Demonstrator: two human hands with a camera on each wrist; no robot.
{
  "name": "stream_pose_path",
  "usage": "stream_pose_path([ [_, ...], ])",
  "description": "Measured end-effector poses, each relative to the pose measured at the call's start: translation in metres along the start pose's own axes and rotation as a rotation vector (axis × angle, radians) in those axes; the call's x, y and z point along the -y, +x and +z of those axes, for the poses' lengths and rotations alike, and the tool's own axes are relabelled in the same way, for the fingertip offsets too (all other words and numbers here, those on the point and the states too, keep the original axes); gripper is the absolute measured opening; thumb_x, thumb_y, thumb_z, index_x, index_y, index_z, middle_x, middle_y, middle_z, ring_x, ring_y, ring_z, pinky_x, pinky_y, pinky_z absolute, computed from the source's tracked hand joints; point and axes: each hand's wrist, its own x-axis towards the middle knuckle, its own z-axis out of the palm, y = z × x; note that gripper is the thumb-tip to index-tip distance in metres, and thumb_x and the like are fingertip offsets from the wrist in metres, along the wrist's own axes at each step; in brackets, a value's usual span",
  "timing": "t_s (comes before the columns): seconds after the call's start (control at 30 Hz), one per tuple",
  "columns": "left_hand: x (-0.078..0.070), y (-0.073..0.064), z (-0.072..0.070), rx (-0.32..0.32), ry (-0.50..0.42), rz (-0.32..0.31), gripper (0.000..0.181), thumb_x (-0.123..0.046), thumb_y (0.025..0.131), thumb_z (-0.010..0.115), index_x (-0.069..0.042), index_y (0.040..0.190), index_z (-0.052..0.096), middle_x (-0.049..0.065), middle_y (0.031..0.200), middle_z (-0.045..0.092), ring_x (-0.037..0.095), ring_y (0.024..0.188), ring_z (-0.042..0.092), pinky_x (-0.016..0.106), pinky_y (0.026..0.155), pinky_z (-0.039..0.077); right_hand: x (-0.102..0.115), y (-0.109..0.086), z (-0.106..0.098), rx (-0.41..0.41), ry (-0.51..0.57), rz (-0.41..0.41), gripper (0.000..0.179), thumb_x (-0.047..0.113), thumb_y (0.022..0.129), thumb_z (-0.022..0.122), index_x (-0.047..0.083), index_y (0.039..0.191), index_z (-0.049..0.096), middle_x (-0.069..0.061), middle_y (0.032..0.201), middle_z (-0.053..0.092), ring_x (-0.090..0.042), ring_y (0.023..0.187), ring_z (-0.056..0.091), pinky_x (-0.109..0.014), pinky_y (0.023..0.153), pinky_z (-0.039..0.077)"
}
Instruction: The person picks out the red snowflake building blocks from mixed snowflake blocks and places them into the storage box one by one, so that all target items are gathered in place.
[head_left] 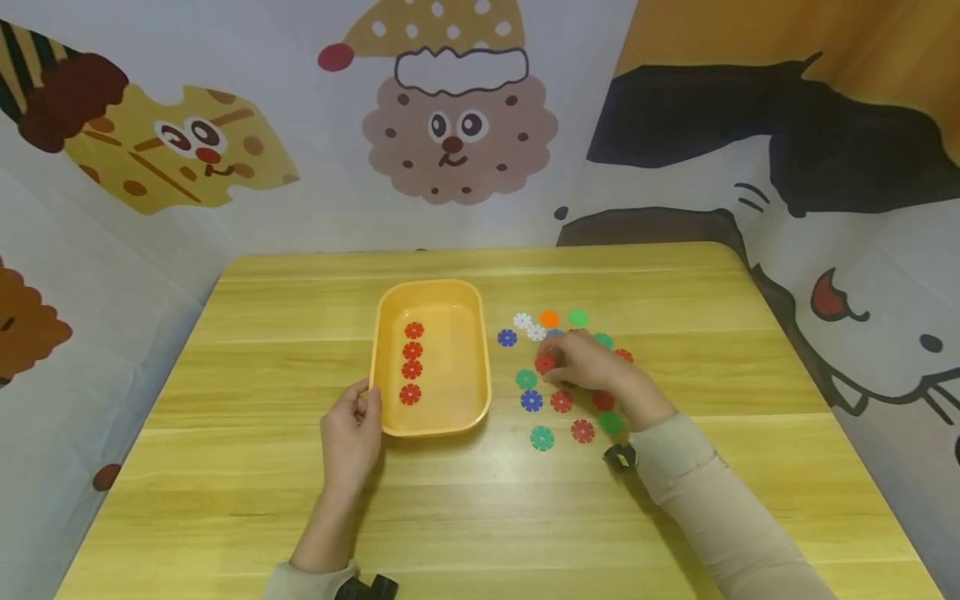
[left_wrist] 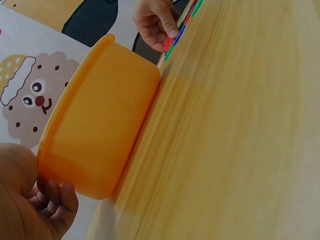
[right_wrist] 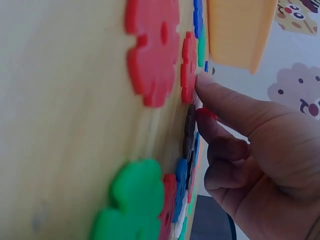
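My left hand grips the left wall of a yellow plastic tray, thumb at the rim and fingers curled against the outside. Inside the tray, several red notched discs lie in a column along its left side. Right of the tray, my right hand pinches a red notched disc between thumb and fingers, just above the scattered pieces. Near that hand lie a green disc, a blue disc and a red disc. The hand hides part of the group.
White discs, an orange disc and a light green disc lie at the back of the group. Nearer the front are a teal disc and another red disc. The wooden table meets a cartoon-printed cloth behind.
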Motion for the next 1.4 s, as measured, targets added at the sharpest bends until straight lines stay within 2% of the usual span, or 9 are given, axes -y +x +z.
stream_pose_path([
  [0.13, 0.000, 0.000, 0.000, 0.004, 0.002, -0.007, 0.029, -0.011, 0.102, 0.059, 0.010, 0.122, 0.065, 0.009, 0.067, 0.059, 0.015, 0.052, 0.049, 0.023, 0.045, 0.042, 0.000, 0.001, 0.001, -0.020, -0.012, -0.030, 0.018, 0.017, 0.091, 0.077, 0.008, 0.104, 0.069, 0.002, 0.075, 0.062, -0.014, 0.065, 0.054, -0.031, 0.062, 0.051],
  [0.27, -0.001, 0.001, -0.001, 0.004, 0.004, 0.006, 0.030, -0.011, 0.102, 0.059, 0.011, 0.121, 0.065, 0.009, 0.066, 0.059, 0.015, 0.051, 0.049, 0.022, 0.044, 0.042, 0.003, 0.005, 0.001, -0.078, -0.014, -0.060, 0.014, 0.021, 0.092, 0.077, 0.011, 0.096, 0.067, 0.002, 0.075, 0.063, -0.015, 0.065, 0.056, -0.032, 0.063, 0.052],
  [0.43, -0.001, 0.001, -0.001, 0.007, -0.003, 0.021, 0.029, -0.010, 0.102, 0.059, 0.012, 0.121, 0.065, 0.008, 0.065, 0.058, 0.014, 0.049, 0.048, 0.022, 0.043, 0.041, 0.013, 0.010, -0.001, -0.143, 0.005, -0.098, 0.024, 0.023, 0.091, 0.077, 0.010, 0.110, 0.070, 0.003, 0.087, 0.068, -0.012, 0.071, 0.062, -0.031, 0.070, 0.056],
  [0.53, 0.000, 0.001, -0.001, 0.006, -0.004, 0.021, 0.029, -0.010, 0.102, 0.059, 0.011, 0.120, 0.066, 0.008, 0.064, 0.058, 0.013, 0.049, 0.048, 0.022, 0.043, 0.042, 0.020, 0.014, -0.001, -0.168, 0.025, -0.125, 0.030, 0.023, 0.091, 0.077, 0.009, 0.116, 0.070, 0.001, 0.090, 0.068, -0.012, 0.065, 0.059, -0.031, 0.065, 0.055],
  [0.73, 0.000, 0.001, -0.001, 0.002, -0.003, 0.014, 0.029, -0.010, 0.102, 0.059, 0.011, 0.121, 0.066, 0.007, 0.064, 0.057, 0.014, 0.050, 0.048, 0.023, 0.043, 0.041, 0.034, 0.022, 0.002, -0.204, 0.044, -0.158, 0.025, 0.023, 0.091, 0.078, 0.012, 0.113, 0.070, 0.002, 0.090, 0.068, -0.012, 0.052, 0.047, -0.028, 0.054, 0.048],
  [0.9, 0.000, 0.001, -0.002, 0.001, -0.001, 0.012, 0.029, -0.010, 0.102, 0.059, 0.011, 0.121, 0.066, 0.007, 0.064, 0.057, 0.014, 0.049, 0.047, 0.023, 0.043, 0.040, 0.047, 0.028, 0.005, -0.222, 0.067, -0.212, 0.021, 0.021, 0.091, 0.078, 0.011, 0.109, 0.071, 0.003, 0.087, 0.066, -0.011, 0.049, 0.042, -0.025, 0.048, 0.039],
  [1.03, -0.001, 0.001, -0.002, 0.000, -0.001, 0.010, 0.029, -0.010, 0.102, 0.059, 0.010, 0.121, 0.066, 0.007, 0.064, 0.056, 0.013, 0.049, 0.046, 0.023, 0.043, 0.040, 0.059, 0.032, 0.008, -0.228, 0.072, -0.226, 0.028, 0.025, 0.092, 0.077, 0.010, 0.114, 0.071, 0.003, 0.083, 0.064, -0.011, 0.052, 0.044, -0.025, 0.051, 0.043],
  [1.2, 0.000, 0.001, -0.002, 0.003, -0.002, -0.006, 0.029, -0.011, 0.102, 0.059, 0.010, 0.122, 0.066, 0.007, 0.065, 0.057, 0.013, 0.050, 0.046, 0.022, 0.044, 0.040, 0.073, 0.039, 0.014, -0.226, 0.059, -0.257, 0.039, 0.026, 0.092, 0.077, 0.003, 0.123, 0.069, -0.001, 0.093, 0.068, -0.011, 0.056, 0.048, -0.028, 0.061, 0.050],
  [1.4, 0.000, 0.002, -0.002, 0.015, -0.009, -0.006, 0.030, -0.012, 0.103, 0.058, 0.010, 0.122, 0.065, 0.007, 0.065, 0.057, 0.012, 0.049, 0.047, 0.022, 0.044, 0.041, 0.092, 0.049, 0.021, -0.210, 0.044, -0.309, 0.038, 0.027, 0.091, 0.078, 0.006, 0.121, 0.069, 0.001, 0.095, 0.068, -0.008, 0.059, 0.050, -0.025, 0.059, 0.048],
])
